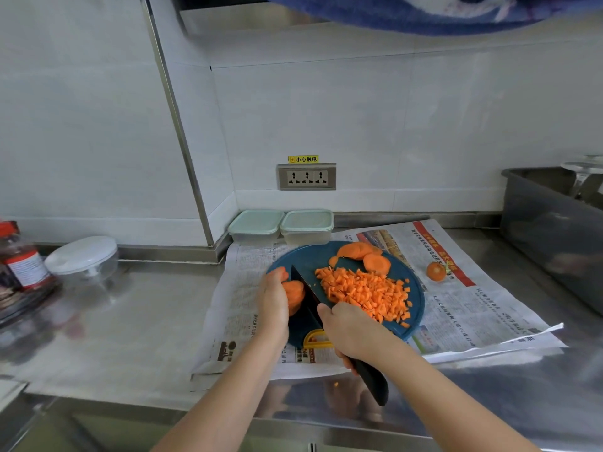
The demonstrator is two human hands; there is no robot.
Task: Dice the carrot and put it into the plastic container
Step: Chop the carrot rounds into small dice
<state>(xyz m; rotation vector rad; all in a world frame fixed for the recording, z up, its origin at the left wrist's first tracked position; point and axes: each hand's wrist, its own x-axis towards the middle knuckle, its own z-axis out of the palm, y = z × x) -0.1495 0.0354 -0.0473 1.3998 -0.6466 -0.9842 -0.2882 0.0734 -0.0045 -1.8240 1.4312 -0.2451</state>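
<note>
Head view: two lidded containers, contents unclear, at 12 o'clock of board; dice at 3 o'clock; left hand grip clamps chunk, right hand grip clamps knife.

Both bare forearms reached in from the near edge of the tabletop and converged toward its middle. The left hand lay back upward with the wrist straight. Its fingers were curled down over a carrot piece and pressed on it, the fingertips tucked out of sight. The right hand sat just beside it, a little nearer the front edge, with its fingers wrapped round the dark handle of a knife and one fingertip reaching forward onto the back of the blade. The right forearm ran diagonally toward the near right corner. The two hands were close but apart.
</note>
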